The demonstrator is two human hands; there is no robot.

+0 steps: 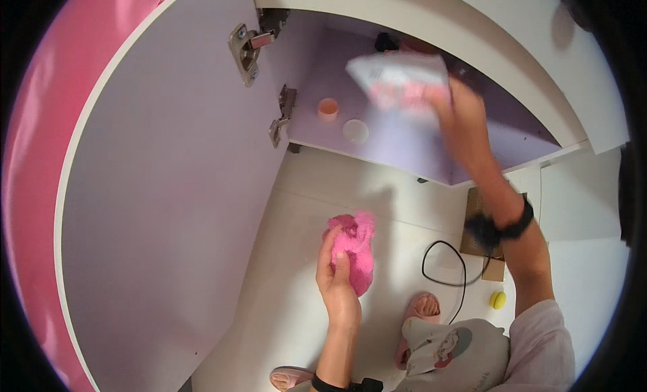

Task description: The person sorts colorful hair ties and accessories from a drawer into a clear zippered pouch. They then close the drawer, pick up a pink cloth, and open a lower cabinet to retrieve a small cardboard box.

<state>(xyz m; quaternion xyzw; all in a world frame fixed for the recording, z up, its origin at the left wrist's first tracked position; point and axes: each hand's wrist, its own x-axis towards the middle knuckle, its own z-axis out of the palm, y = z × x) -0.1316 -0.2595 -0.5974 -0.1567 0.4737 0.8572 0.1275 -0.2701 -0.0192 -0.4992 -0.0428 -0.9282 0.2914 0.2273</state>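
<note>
A bunched pink cloth (362, 260) is gripped in my left hand (337, 287), held out above the pale floor in front of the cabinet. My right hand (464, 119) reaches into the open cabinet and grips a white and pink packet (404, 82), blurred by motion. The packet is over the purple cabinet shelf (397, 146). On that shelf, left of the packet, stand a small peach cup (327, 110) and a flat white disc (356, 131). Dark items (386, 42) at the back are partly hidden behind the packet.
The purple cabinet door (162, 190) stands wide open at left on metal hinges (246, 52). At lower right lie a black cable (464, 271), a cardboard box (475, 244) and a yellow round object (497, 300). My feet in pink slippers (404, 348) are below.
</note>
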